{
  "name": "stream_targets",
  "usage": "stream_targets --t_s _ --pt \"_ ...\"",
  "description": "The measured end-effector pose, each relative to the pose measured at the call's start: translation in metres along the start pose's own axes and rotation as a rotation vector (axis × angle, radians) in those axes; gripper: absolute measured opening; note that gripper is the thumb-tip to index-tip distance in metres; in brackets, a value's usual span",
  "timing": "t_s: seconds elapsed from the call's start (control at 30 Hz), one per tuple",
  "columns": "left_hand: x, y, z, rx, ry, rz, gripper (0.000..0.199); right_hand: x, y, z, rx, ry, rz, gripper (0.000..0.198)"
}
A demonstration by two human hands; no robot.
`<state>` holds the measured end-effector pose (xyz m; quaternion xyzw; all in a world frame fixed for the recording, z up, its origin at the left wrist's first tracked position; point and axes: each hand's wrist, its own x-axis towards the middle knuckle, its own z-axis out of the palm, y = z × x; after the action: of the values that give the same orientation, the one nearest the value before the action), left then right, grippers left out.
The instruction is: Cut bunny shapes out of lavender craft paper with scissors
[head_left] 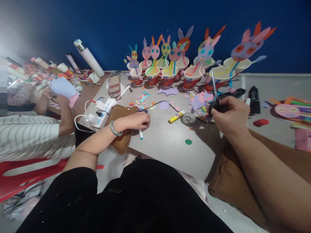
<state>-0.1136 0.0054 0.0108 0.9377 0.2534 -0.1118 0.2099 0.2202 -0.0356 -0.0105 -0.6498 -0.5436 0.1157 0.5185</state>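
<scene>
My right hand point(232, 115) is raised over the right part of the table, its fingers wrapped round the dark handles of a pair of scissors point(214, 84) with the blade pointing up. My left hand point(139, 120) rests on the table by a brown cushion point(121, 139), its fingers curled in. From under it sticks out a white marker point(141, 134) with a blue end; whether the fingers grip anything is hidden. Between the hands lie a yellow glue stick point(176, 117), a grey tape roll point(188, 118), a green paper disc point(188, 141) and a purple paper oval point(163, 105).
Several paper cups point(170, 77) with rabbit-eared paper faces line the blue wall. Paper scraps point(143, 97) lie before them. A white power strip point(105, 113) with cables is at left. Beside me sits a person in a striped top point(31, 134). A black bottle point(254, 101) stands right.
</scene>
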Motion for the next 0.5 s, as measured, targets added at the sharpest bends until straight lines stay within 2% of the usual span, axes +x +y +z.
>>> stream_targets --t_s 0.17,0.33,0.5 --pt "-0.002 -0.002 -0.004 -0.061 -0.072 0.014 0.012 -0.001 0.002 0.000 0.008 -0.015 -0.014 0.018" --pt "0.009 -0.005 -0.026 -0.183 -0.109 0.062 0.014 -0.001 0.005 0.001 0.030 -0.021 -0.002 0.018" --pt "0.036 -0.010 -0.050 -0.100 -0.045 -0.083 0.007 -0.001 0.005 0.000 -0.002 -0.022 -0.020 0.019"
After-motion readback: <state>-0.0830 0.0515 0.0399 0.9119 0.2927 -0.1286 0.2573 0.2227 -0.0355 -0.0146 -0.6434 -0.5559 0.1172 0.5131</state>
